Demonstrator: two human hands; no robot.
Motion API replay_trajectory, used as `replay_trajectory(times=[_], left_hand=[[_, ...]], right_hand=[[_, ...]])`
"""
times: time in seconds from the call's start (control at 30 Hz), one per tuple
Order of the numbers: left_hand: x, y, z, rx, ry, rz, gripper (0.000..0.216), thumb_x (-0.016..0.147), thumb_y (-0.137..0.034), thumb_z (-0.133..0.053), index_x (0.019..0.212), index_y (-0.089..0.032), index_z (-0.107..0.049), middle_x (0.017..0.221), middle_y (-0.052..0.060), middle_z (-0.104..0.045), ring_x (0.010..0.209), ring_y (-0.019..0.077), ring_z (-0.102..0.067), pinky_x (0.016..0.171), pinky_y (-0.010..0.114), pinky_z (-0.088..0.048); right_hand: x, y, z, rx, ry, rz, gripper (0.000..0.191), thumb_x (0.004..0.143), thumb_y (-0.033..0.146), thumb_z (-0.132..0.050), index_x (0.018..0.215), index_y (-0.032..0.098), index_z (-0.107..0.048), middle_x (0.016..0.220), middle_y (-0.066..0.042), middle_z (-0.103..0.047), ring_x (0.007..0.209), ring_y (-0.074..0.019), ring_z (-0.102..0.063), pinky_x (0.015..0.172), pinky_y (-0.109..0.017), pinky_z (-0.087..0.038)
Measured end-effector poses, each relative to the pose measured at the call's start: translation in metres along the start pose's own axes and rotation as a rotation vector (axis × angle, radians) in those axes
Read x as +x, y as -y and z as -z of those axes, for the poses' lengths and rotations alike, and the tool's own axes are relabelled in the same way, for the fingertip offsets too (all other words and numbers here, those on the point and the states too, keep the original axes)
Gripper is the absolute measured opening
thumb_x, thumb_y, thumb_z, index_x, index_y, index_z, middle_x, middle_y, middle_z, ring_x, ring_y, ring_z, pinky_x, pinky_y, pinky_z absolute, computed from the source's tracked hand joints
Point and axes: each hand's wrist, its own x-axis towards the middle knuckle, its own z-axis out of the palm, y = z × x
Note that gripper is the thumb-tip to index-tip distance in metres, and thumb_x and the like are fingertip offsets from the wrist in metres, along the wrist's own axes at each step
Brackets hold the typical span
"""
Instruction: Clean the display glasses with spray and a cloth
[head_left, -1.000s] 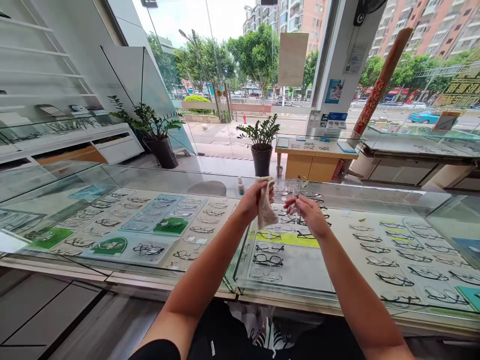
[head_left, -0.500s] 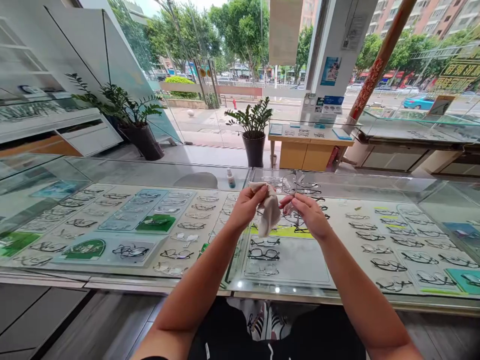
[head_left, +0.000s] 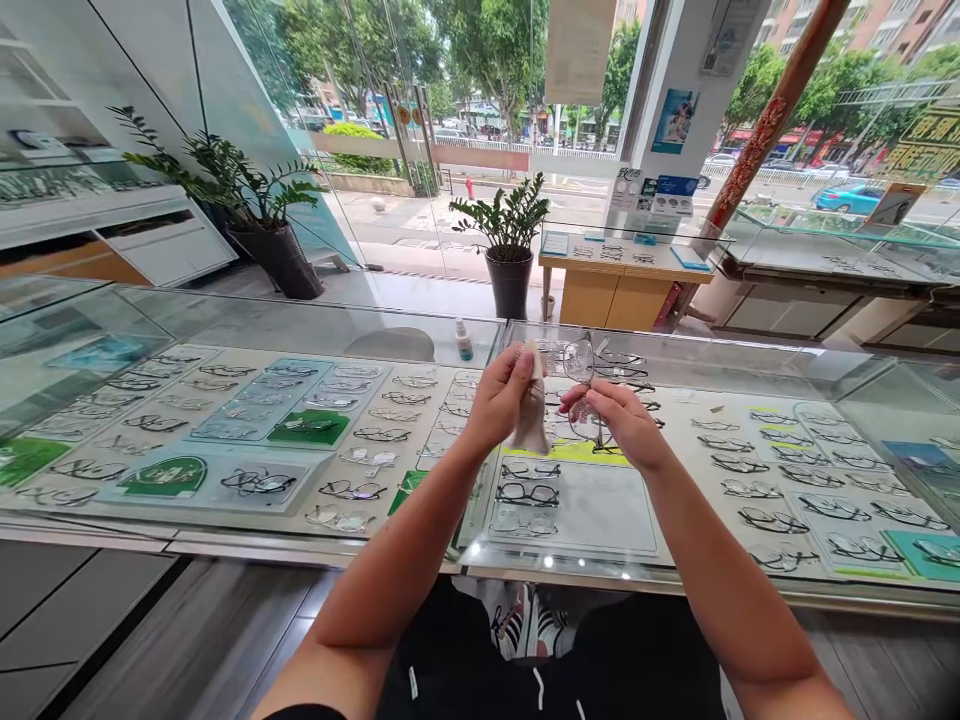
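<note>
One pale cloth (head_left: 532,425) hangs pinched in the left hand (head_left: 501,396), just beside the thin-rimmed eyeglasses (head_left: 591,366), which the right hand (head_left: 624,422) grips mid-frame, on end above the glass worktop (head_left: 581,520). Good handling likely calls for a light hold clear of the lenses (head_left: 577,358), with the cloth's loose tail gathered up

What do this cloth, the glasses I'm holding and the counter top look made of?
Cloth: soft matte fabric, draping in folds from the left hand; fibre unclear.
Glasses: clear see-through lenses, glass or plastic; thin rim, perhaps metal.
Counter top: glossy glass, with bright reflections and frames visible beneath.
</note>
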Motion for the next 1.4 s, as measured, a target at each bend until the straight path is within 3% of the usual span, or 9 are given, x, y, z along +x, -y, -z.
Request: replay_trajectory(times=[0.13, 0.27, 0.47, 0.67, 0.8, 0.9, 1.07, 1.23, 1.4], left_hand=[[0.0, -0.001, 0.002, -0.063, 0.024, 0.042, 0.055, 0.094, -0.074, -0.07, 0.079, -0.021, -0.071, 0.078, 0.005, -0.064, 0.069, 0.016, -0.049, 0.066, 0.03, -0.041], [0.001, 0.006, 0.004, -0.036, 0.012, 0.053, 0.051, 0.091, -0.069, -0.076, 0.079, -0.02, -0.069, 0.073, 0.002, -0.06, 0.067, 0.0145, -0.046, 0.062, 0.029, -0.035], [-0.002, 0.01, 0.005, -0.062, 0.117, 0.121, 0.041, 0.088, -0.053, -0.086, 0.091, -0.023, -0.058, 0.062, -0.007, -0.045, 0.056, 0.0101, -0.033, 0.057, 0.026, -0.023], [-0.001, 0.012, 0.005, -0.041, 0.183, 0.184, 0.043, 0.091, -0.053, -0.082, 0.091, -0.025, -0.05, 0.059, -0.008, -0.046, 0.053, 0.0095, -0.031, 0.055, 0.026, -0.021], [0.003, 0.011, 0.005, 0.02, 0.08, 0.13, 0.047, 0.082, -0.05, -0.091, 0.085, -0.023, -0.051, 0.072, -0.004, -0.054, 0.064, 0.0116, -0.041, 0.062, 0.026, -0.031], [0.002, 0.004, 0.006, 0.246, -0.062, 0.074, 0.058, 0.077, -0.049, -0.094, 0.072, -0.023, -0.042, 0.069, -0.005, -0.042, 0.066, 0.0126, -0.034, 0.062, 0.027, -0.027], [-0.01, -0.012, 0.007, 0.565, -0.154, 0.074, 0.074, 0.077, -0.06, -0.09, 0.063, -0.022, -0.028, 0.057, -0.006, -0.028, 0.062, 0.0133, -0.024, 0.06, 0.03, -0.018], [-0.019, -0.02, 0.006, 0.712, -0.168, 0.058, 0.071, 0.083, -0.069, -0.082, 0.054, -0.021, -0.038, 0.049, -0.003, -0.039, 0.054, 0.0137, -0.027, 0.06, 0.032, -0.018], [-0.018, -0.024, 0.003, 0.695, -0.036, 0.2, 0.067, 0.089, -0.073, -0.071, 0.049, -0.022, -0.055, 0.046, 0.0, -0.049, 0.049, 0.0153, -0.037, 0.058, 0.033, -0.017]], right_hand=[[0.0, 0.002, 0.001, -0.005, -0.01, -0.005, 0.038, 0.105, 0.052, -0.063, 0.106, 0.02, -0.083, 0.102, -0.009, -0.079, 0.089, -0.022, -0.066, 0.088, -0.037, -0.051], [0.0, 0.002, 0.002, 0.006, -0.017, -0.012, 0.036, 0.105, 0.051, -0.064, 0.106, 0.021, -0.084, 0.102, -0.008, -0.079, 0.089, -0.021, -0.065, 0.088, -0.036, -0.051], [-0.001, 0.002, 0.0, -0.03, 0.074, -0.006, 0.036, 0.106, 0.05, -0.062, 0.106, 0.021, -0.083, 0.104, -0.008, -0.079, 0.089, -0.0213, -0.066, 0.09, -0.038, -0.054], [-0.003, 0.007, -0.002, -0.108, 0.156, 0.003, 0.038, 0.108, 0.05, -0.058, 0.102, 0.02, -0.082, 0.1, -0.008, -0.077, 0.091, -0.0225, -0.066, 0.092, -0.038, -0.054], [-0.004, 0.009, -0.001, -0.119, 0.194, 0.027, 0.037, 0.109, 0.048, -0.057, 0.103, 0.021, -0.081, 0.099, -0.007, -0.076, 0.092, -0.0228, -0.065, 0.091, -0.037, -0.053], [-0.005, 0.01, -0.002, -0.118, 0.196, 0.032, 0.038, 0.108, 0.05, -0.057, 0.104, 0.021, -0.081, 0.098, -0.007, -0.073, 0.093, -0.0235, -0.064, 0.091, -0.037, -0.052], [-0.006, 0.01, -0.007, -0.113, 0.181, 0.036, 0.038, 0.108, 0.052, -0.057, 0.105, 0.021, -0.08, 0.098, -0.007, -0.072, 0.093, -0.0232, -0.063, 0.093, -0.037, -0.051], [-0.008, 0.011, -0.013, -0.139, 0.163, 0.05, 0.038, 0.109, 0.052, -0.057, 0.108, 0.022, -0.08, 0.101, -0.006, -0.072, 0.096, -0.023, -0.062, 0.094, -0.036, -0.049], [-0.009, 0.011, -0.015, -0.171, 0.148, 0.049, 0.039, 0.11, 0.052, -0.055, 0.112, 0.023, -0.081, 0.104, -0.006, -0.072, 0.098, -0.0234, -0.062, 0.096, -0.037, -0.048]])
